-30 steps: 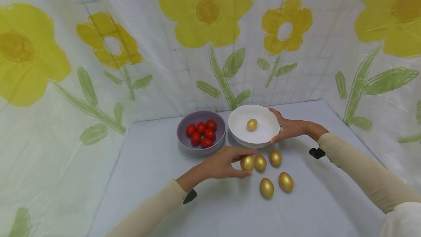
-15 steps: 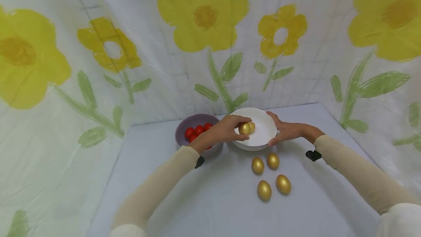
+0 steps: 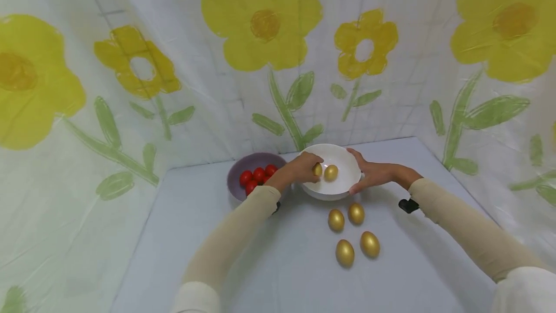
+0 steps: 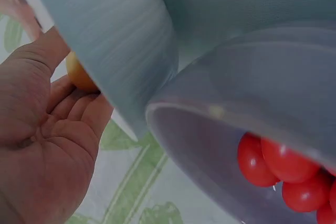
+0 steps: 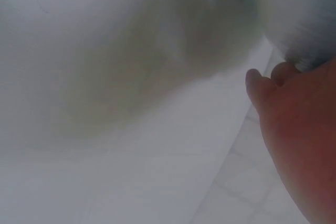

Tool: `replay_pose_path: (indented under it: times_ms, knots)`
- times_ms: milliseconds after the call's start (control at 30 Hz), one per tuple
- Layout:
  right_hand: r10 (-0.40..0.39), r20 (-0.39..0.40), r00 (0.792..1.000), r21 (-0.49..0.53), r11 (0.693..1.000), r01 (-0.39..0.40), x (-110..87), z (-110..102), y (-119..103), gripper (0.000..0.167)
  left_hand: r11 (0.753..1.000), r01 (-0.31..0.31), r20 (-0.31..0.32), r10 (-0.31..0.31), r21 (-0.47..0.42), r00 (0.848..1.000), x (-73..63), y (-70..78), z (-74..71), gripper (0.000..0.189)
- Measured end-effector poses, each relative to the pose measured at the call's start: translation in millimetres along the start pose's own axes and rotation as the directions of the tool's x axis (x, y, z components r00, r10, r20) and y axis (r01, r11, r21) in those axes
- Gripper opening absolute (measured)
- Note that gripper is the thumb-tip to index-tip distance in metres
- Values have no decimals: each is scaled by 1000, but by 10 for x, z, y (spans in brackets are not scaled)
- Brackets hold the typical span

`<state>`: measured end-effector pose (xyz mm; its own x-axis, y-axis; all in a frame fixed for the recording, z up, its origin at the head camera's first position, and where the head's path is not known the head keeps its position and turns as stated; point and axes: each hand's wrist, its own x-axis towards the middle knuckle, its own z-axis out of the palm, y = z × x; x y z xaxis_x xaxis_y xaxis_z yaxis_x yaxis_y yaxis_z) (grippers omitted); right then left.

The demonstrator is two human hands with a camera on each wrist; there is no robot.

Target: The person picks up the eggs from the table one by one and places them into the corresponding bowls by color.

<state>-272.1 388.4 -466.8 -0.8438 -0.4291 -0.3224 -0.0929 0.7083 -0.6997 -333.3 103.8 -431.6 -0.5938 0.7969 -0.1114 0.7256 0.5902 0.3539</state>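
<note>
My left hand (image 3: 305, 167) reaches over the left rim of the white bowl (image 3: 327, 196) and pinches a gold egg (image 3: 318, 170) inside it. In the left wrist view, the thumb and fingertips that hold this egg (image 4: 80, 74) are partly hidden behind the bowl wall (image 4: 110, 30). A second gold egg (image 3: 331, 173) lies in the bowl, just right of the held one. On the bowl's right side, my right hand (image 3: 375, 174) grips the wall with thumb and fingers spread apart. Several more gold eggs (image 3: 345, 253) lie on the table in front of the bowl.
A purple bowl (image 3: 233, 182) with several red eggs (image 3: 246, 177) stands left of the white bowl, partly hidden behind my left arm. Behind the light cloth-covered table (image 3: 195, 235) hangs a white curtain (image 3: 208, 110) with yellow flowers.
My left hand has lifted a gold egg from the table, carried it up over the white bowl and lowered it inside. My right hand has kept its hold on the bowl.
</note>
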Motion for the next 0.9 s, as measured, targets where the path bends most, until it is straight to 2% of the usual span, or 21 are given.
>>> replay_pose_path:
  times_ms: [167,267,400,667,900]
  knots:
    - [1,0,1000,13,1000,-1,-17,12,10,134,996,42,26,-44,72,999,116,37,75,60]
    - [-4,5,1000,10,1000,4,-8,16,20,135,995,36,38,-40,95,998,175,46,120,59]
    - [-14,14,1000,13,1000,13,21,21,38,136,995,29,53,-34,94,998,236,51,171,59]
    - [-10,28,1000,44,999,9,25,18,41,137,992,83,67,-90,95,994,315,38,245,59]
    - [8,6,1000,5,1000,-8,-6,-35,30,136,993,73,67,-80,97,995,377,60,277,60]
